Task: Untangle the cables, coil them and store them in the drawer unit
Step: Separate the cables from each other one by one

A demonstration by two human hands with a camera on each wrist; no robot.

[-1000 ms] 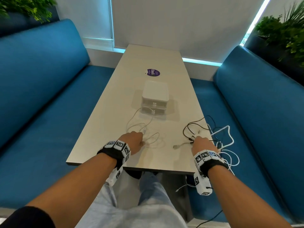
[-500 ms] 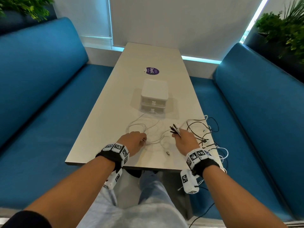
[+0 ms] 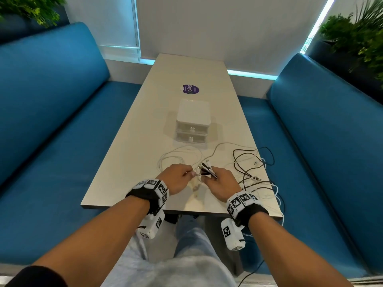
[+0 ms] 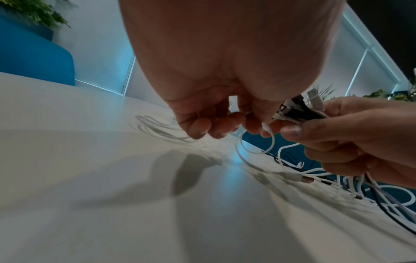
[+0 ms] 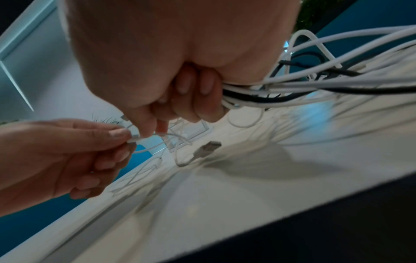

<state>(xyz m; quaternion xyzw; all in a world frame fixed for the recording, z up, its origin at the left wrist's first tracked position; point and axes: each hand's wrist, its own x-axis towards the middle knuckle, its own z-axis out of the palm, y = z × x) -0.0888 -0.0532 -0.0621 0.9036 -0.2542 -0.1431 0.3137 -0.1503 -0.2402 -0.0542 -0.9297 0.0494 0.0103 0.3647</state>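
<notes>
Right hand (image 3: 221, 184) grips the bunched cable ends (image 3: 207, 170); left hand (image 3: 176, 179) pinches a thin white cable (image 4: 269, 133). Better draw it out slowly, leftward.

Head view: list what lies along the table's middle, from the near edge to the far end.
left hand and right hand → drawer unit → purple sticker → far edge of the table.

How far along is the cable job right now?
Early. Done: nothing coiled or stored; both drawers of the drawer unit look closed. In hand: the right hand grips a bundle of cable ends, while the left hand pinches a thin white cable. Left: black and white cables sprawl over the table edge, tangled.
</notes>
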